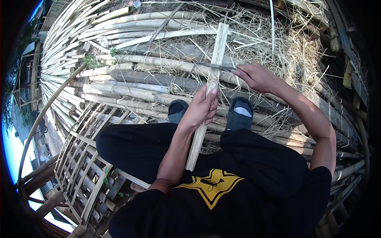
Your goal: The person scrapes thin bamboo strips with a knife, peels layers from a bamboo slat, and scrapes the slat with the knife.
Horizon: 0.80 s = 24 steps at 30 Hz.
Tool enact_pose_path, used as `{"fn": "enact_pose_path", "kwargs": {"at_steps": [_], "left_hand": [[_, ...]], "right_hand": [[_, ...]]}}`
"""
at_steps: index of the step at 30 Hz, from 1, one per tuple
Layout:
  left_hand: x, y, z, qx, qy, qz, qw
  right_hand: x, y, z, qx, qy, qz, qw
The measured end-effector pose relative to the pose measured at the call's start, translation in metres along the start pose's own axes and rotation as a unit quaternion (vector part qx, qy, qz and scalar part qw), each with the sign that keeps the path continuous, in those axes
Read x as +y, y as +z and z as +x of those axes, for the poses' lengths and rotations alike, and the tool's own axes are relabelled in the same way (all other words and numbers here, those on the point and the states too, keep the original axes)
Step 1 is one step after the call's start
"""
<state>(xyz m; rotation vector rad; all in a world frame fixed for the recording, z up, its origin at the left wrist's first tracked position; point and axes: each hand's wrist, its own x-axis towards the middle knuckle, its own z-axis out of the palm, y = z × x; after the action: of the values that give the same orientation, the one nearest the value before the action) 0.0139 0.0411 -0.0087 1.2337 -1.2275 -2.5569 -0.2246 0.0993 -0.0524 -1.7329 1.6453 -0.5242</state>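
Observation:
A split bamboo strip (219, 44) slants up and away from my lap, its lower end near my shirt. My left hand (201, 106) is wrapped round it at about the middle, thumb along its face. In my right hand (254, 77) is a knife (216, 66), gripped by a handle that my fingers mostly hide. Its dark blade lies across the strip, above my left hand, and points left. Whether the edge bites into the bamboo I cannot tell.
Bamboo poles (147, 59) lie in rows under and ahead of my slippers (240, 113). Loose shavings (254, 39) cover the ground ahead and to the right. A woven bamboo lattice (85, 158) stands at my left, and a curved bamboo pole (51, 101) arches beyond it.

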Motion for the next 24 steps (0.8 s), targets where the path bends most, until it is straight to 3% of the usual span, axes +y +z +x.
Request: {"fn": "enact_pose_path", "kwargs": {"at_steps": [9,13,14,16,17,18,19,21,23,24], "left_hand": [[-0.003,0.001,0.008,0.006,0.006,0.038,0.999],[0.000,0.001,0.006,0.024,-0.009,0.025,0.999],[-0.002,0.002,0.005,0.030,-0.005,0.013,0.999],[0.004,-0.006,-0.005,-0.002,-0.008,-0.026,1.000],[-0.003,-0.001,-0.015,-0.002,-0.007,-0.029,1.000],[-0.005,-0.003,-0.026,-0.020,-0.027,-0.007,0.999],[-0.002,-0.009,-0.032,-0.029,-0.042,0.017,0.999],[0.004,-0.011,-0.023,0.013,-0.018,-0.001,1.000],[0.007,-0.005,-0.012,-0.013,0.004,-0.009,1.000],[0.003,-0.001,-0.009,-0.030,0.003,-0.010,1.000]], "right_hand": [[0.033,0.004,0.013,0.035,-0.051,-0.132,0.989],[0.031,-0.006,0.019,0.099,-0.075,-0.183,0.975],[0.030,-0.012,0.020,0.030,-0.026,-0.222,0.974],[0.084,-0.035,0.027,0.119,0.248,-0.096,0.957],[0.147,-0.080,-0.001,0.176,0.292,-0.267,0.901],[0.166,-0.127,-0.025,0.206,0.418,-0.215,0.858],[0.198,-0.156,-0.054,0.263,0.392,-0.323,0.820],[0.214,-0.179,-0.077,0.400,0.355,-0.303,0.789],[0.166,-0.160,-0.072,0.467,0.307,-0.174,0.811],[0.151,-0.141,-0.066,0.411,0.306,-0.129,0.849]]}}
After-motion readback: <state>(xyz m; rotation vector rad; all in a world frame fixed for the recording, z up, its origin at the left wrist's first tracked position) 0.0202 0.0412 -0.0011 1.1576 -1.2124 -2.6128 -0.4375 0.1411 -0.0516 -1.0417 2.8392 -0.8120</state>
